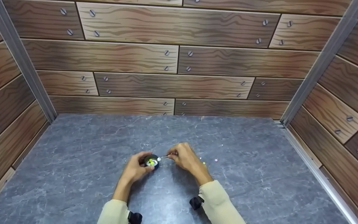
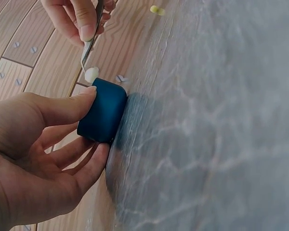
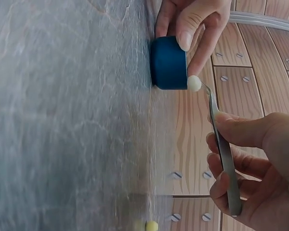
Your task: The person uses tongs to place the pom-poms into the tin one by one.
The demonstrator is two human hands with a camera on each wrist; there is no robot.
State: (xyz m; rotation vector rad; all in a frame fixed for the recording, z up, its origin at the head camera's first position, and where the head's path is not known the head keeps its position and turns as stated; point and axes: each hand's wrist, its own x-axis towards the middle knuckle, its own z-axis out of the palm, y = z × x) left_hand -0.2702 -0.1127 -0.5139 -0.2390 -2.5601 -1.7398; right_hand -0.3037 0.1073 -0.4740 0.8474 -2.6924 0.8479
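Note:
A small dark blue cup (image 1: pixel 156 166) stands on the grey table, with several yellow and white pom-poms (image 1: pixel 151 162) inside. My left hand (image 1: pixel 135 167) grips it from the left, thumb and fingers round its wall, as the left wrist view also shows. My right hand (image 1: pixel 183 157) holds metal tweezers (image 3: pixel 225 154) with bent tips. At those tips is a white pom-pom (image 3: pixel 194 83), right at the cup's rim on the side toward the right hand.
To the right of my right hand, a pink pom-pom (image 1: pixel 216 160), a yellow pom-pom (image 1: pixel 204 163) and small white bits lie on the marbled table (image 1: pixel 259 186). Wood-patterned walls (image 1: pixel 179 59) with metal corner strips (image 1: pixel 312 71) stand round the back and sides.

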